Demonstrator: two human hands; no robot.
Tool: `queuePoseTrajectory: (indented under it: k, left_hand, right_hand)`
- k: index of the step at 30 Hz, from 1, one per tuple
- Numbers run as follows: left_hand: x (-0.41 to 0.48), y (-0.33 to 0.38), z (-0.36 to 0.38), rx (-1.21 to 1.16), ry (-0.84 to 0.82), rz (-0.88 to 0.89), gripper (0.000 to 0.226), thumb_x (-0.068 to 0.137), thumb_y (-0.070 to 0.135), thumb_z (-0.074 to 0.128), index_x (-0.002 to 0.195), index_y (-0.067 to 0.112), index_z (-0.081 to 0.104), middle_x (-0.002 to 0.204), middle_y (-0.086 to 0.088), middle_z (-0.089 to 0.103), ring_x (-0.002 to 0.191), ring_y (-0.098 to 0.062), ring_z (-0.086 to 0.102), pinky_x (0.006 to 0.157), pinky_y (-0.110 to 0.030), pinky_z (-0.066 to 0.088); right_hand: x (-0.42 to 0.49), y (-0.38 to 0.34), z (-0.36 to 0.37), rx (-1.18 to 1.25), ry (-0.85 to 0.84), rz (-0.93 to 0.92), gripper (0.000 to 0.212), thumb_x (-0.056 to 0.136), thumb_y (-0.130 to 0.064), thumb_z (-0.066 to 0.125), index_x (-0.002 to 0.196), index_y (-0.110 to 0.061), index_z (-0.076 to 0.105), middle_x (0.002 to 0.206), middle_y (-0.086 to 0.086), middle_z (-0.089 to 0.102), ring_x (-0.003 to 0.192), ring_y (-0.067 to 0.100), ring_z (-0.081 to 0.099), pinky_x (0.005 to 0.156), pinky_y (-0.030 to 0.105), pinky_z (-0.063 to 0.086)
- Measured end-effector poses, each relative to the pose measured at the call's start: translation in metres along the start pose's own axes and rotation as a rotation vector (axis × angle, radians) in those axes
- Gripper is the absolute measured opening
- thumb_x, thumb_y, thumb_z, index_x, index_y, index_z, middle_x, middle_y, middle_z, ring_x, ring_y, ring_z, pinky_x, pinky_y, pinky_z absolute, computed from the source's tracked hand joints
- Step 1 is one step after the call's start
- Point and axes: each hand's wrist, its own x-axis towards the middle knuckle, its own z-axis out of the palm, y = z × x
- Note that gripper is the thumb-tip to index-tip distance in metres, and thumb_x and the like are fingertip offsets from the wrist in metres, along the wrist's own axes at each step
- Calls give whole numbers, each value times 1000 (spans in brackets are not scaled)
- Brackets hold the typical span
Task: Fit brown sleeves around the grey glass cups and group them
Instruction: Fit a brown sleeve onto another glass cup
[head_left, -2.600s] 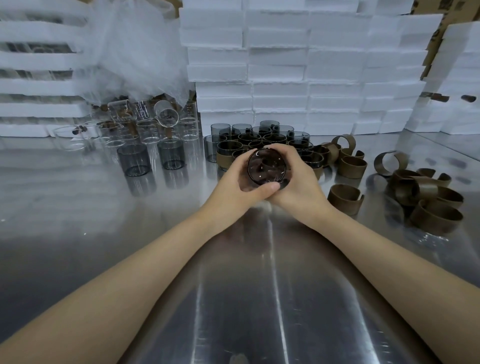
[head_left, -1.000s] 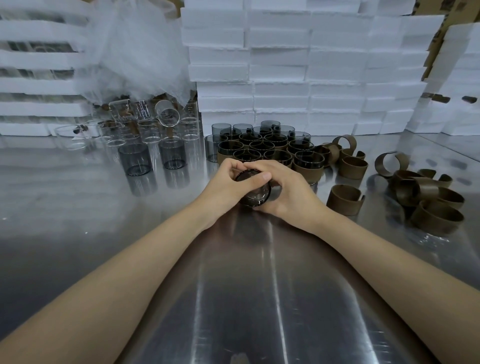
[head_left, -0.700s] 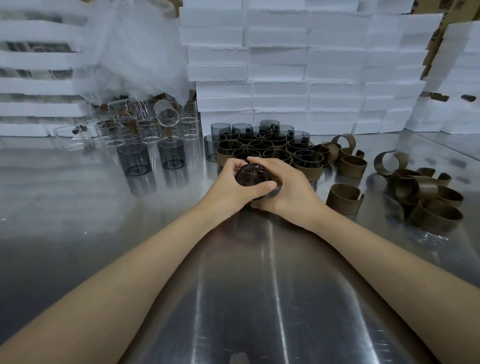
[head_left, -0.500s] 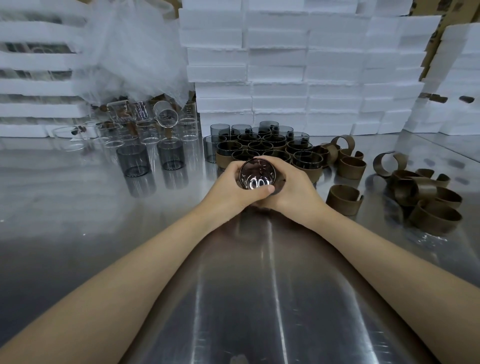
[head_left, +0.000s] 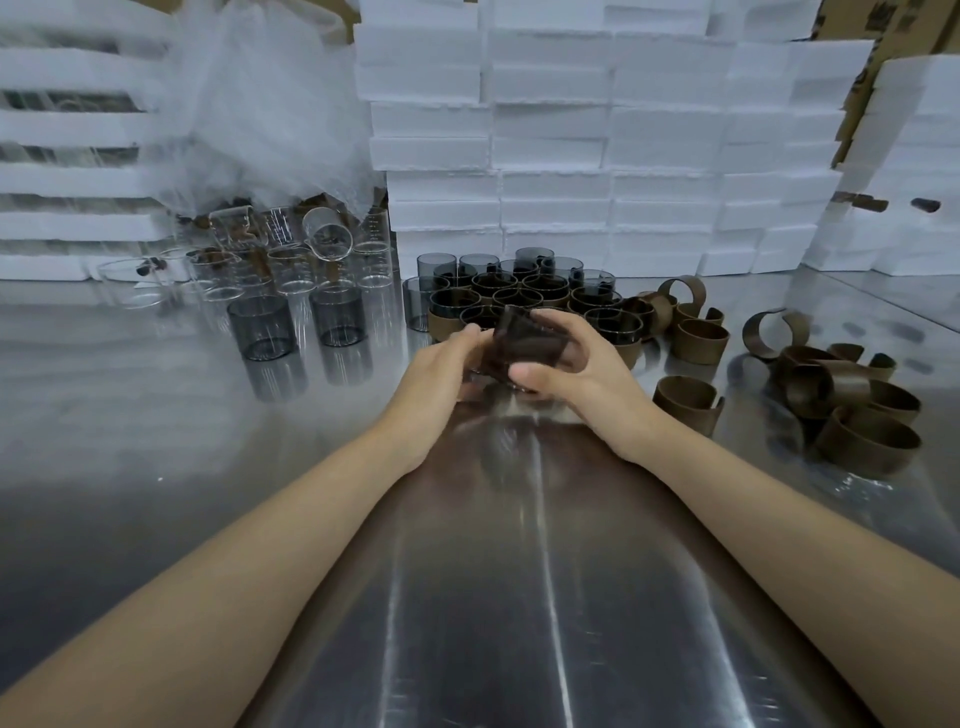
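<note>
One tilted, blurred grey cup (head_left: 524, 347), gripped by left hand (head_left: 441, 376) and right hand (head_left: 579, 376).

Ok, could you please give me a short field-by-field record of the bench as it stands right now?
surface: steel table
left hand: grips held cup
right hand: grips the same cup, thumb on its near side
held cup: dark and blurred; sleeve fit cannot be told
sleeved cups: clustered just behind the hands
bare grey cups: two, upright, left of the cluster
loose brown sleeves: heap at right
single sleeve: apart, nearer the right hand
clear glassware: back left
foam blocks: stacked behind
</note>
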Motion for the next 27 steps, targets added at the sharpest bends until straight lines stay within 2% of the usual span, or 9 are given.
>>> queuePoseTrajectory:
  k: [2, 4, 7, 9, 13, 17, 22, 24, 27]
  left_hand:
    - [-2, -2, 0, 112, -48, 95, 38, 101, 47, 39, 125, 29, 63, 122, 8, 69, 109, 2, 62, 91, -13, 47]
    - [-6, -5, 4, 172, -97, 150, 68, 87, 59, 54, 148, 33, 37, 146, 10, 46, 122, 15, 47, 103, -16, 41]
    - [-9, -5, 10, 370, -117, 295, 99, 70, 56, 78, 150, 42, 22, 160, 15, 18, 142, 8, 22, 116, -23, 26]
    - [-9, -4, 8, 399, -107, 361, 99, 69, 42, 84, 148, 44, 24, 158, 17, 20, 143, 6, 21, 115, -20, 27]
    - [-8, -4, 6, 336, -82, 344, 85, 69, 25, 88, 141, 37, 43, 140, 19, 50, 129, 8, 43, 104, -11, 36]
    - [-9, -2, 7, 307, -32, 322, 61, 69, 26, 87, 124, 30, 60, 113, 20, 66, 108, 6, 59, 91, -9, 43]
    - [-10, 2, 9, 317, 27, 337, 28, 82, 28, 78, 106, 32, 66, 95, 24, 70, 94, 7, 64, 82, -8, 46]
    - [-10, 3, 10, 303, 43, 336, 20, 86, 27, 74, 104, 29, 68, 94, 19, 71, 92, 5, 65, 82, -12, 49]
    - [-10, 5, 12, 275, 55, 342, 10, 92, 25, 67, 101, 26, 69, 93, 15, 71, 87, 6, 65, 72, -7, 47]
  right_hand:
    - [-2, -2, 3, 229, -47, 106, 57, 76, -27, 71, 127, -13, 49, 112, 10, 64, 95, 23, 70, 75, 32, 57]
    - [-3, -5, 5, 365, -149, 203, 49, 87, -36, 61, 126, -10, 50, 108, 12, 67, 95, 28, 69, 75, 32, 58]
    - [-3, -7, 6, 498, -328, 331, 49, 97, -47, 47, 133, -14, 54, 121, 10, 67, 113, 26, 64, 84, 35, 56]
    - [-3, -8, 5, 560, -380, 411, 50, 97, -50, 45, 130, -14, 57, 118, 10, 69, 108, 23, 67, 81, 33, 57]
    - [-2, -8, 4, 565, -379, 502, 51, 92, -53, 52, 119, -11, 65, 110, 11, 71, 98, 24, 70, 76, 33, 58]
    - [-1, -8, 4, 530, -378, 559, 53, 87, -57, 54, 96, -10, 77, 98, 13, 73, 80, 31, 72, 65, 28, 59]
    - [0, -9, 6, 480, -389, 572, 65, 87, -58, 51, 123, -4, 58, 98, 24, 67, 78, 32, 71, 67, 29, 61]
    - [0, -10, 7, 466, -397, 576, 72, 85, -59, 51, 127, -1, 53, 96, 24, 68, 78, 31, 72, 71, 28, 61]
    - [0, -9, 7, 466, -404, 585, 80, 82, -60, 52, 132, 2, 48, 94, 25, 67, 78, 30, 72, 71, 27, 61]
